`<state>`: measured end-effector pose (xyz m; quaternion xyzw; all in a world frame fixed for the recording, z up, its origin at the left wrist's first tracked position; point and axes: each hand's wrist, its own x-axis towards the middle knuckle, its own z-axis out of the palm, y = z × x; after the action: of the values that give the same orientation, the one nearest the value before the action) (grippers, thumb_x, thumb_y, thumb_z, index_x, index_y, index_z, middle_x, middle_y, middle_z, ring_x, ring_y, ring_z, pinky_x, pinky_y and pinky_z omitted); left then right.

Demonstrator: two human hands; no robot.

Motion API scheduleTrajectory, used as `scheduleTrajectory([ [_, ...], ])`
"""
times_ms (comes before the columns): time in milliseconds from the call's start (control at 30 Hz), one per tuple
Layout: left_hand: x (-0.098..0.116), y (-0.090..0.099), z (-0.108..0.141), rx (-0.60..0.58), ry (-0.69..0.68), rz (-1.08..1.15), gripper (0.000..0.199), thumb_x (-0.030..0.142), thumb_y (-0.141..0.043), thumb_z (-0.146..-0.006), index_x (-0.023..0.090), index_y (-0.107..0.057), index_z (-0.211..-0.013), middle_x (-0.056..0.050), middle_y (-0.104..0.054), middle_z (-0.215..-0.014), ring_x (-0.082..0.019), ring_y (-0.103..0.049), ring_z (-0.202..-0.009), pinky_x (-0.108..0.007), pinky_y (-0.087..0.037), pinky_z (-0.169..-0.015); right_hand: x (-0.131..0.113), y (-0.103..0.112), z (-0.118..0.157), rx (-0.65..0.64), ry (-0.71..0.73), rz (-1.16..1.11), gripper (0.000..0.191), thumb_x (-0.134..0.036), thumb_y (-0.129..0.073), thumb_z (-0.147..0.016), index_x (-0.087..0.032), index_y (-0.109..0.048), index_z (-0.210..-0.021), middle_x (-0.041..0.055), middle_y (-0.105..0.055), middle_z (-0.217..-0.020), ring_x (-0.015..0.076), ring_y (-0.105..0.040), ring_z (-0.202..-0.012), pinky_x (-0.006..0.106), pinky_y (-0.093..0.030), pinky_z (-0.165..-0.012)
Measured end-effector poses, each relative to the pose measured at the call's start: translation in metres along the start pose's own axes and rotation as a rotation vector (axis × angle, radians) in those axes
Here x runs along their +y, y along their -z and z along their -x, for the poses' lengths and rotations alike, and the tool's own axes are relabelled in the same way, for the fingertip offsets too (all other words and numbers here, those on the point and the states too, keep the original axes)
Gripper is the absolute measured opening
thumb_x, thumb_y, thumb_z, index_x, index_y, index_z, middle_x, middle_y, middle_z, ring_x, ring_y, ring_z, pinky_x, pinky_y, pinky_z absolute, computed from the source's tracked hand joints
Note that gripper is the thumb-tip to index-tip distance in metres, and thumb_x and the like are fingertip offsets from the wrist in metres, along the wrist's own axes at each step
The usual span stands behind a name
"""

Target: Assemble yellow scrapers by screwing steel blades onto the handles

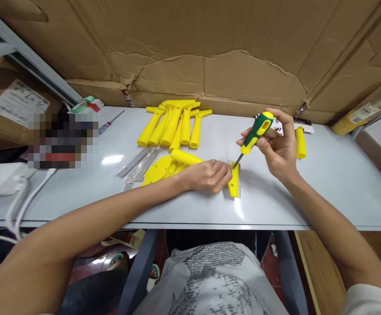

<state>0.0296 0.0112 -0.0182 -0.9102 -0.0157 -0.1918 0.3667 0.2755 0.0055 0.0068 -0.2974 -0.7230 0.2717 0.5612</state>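
My left hand is closed round the handle of a yellow scraper, whose head points right with a metal blade along its edge. My right hand holds a green and yellow screwdriver by its handle, tilted, with the tip at the upper screw of the scraper head. A second screw shows lower on the head. Just left of my left hand lie more yellow parts, partly hidden by my forearm, and flat metal blades.
Several yellow handles are grouped at the back of the table. Another yellow piece stands right of my right hand. A small screwdriver lies back left. White cables cross the left edge; a yellow-filled tube leans at right.
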Motion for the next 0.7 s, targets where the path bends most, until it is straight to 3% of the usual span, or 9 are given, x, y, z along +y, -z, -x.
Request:
scheduleTrajectory([
  [200,0.000,0.000,0.000,0.022,0.001,-0.020,0.020,0.002,-0.055,-0.103,0.004,-0.076,-0.102,-0.010,-0.072,-0.078,-0.017,-0.066,-0.062,-0.028,-0.053,-0.049,-0.005,-0.004,0.001,0.019,0.062,0.157,0.076,-0.073,-0.075,-0.090,-0.045,-0.041,-0.152,0.0031,-0.072,-0.117,0.0230,-0.076,-0.088,0.046,-0.070,-0.072],
  [367,0.000,0.000,0.000,0.058,0.020,0.031,0.015,0.001,-0.059,-0.101,0.001,-0.073,-0.103,-0.011,-0.071,-0.076,-0.017,-0.066,-0.061,-0.028,-0.052,-0.049,-0.005,-0.012,0.008,0.239,0.148,0.281,0.084,-0.067,-0.092,-0.076,-0.043,-0.047,-0.143,0.0062,-0.063,-0.125,0.0252,-0.073,-0.091,0.039,-0.064,-0.057],
  [600,-0.001,0.002,-0.002,0.114,0.016,-0.025,0.012,0.001,-0.060,-0.100,-0.002,-0.072,-0.100,-0.009,-0.068,-0.072,-0.017,-0.064,-0.059,-0.029,-0.051,-0.049,-0.011,-0.018,0.013,0.258,0.098,0.336,0.075,-0.056,-0.088,-0.085,-0.040,-0.045,-0.144,0.0056,-0.063,-0.120,0.0157,-0.066,-0.068,0.032,-0.058,-0.045],
  [700,0.000,0.002,-0.003,0.067,0.024,-0.021,0.014,0.002,-0.056,-0.103,0.001,-0.070,-0.103,-0.008,-0.069,-0.074,-0.017,-0.066,-0.063,-0.029,-0.052,-0.052,-0.010,-0.016,0.013,0.239,0.108,0.349,0.071,-0.052,-0.086,-0.089,-0.040,-0.045,-0.146,0.0057,-0.064,-0.119,0.0152,-0.066,-0.064,0.031,-0.056,-0.043],
])
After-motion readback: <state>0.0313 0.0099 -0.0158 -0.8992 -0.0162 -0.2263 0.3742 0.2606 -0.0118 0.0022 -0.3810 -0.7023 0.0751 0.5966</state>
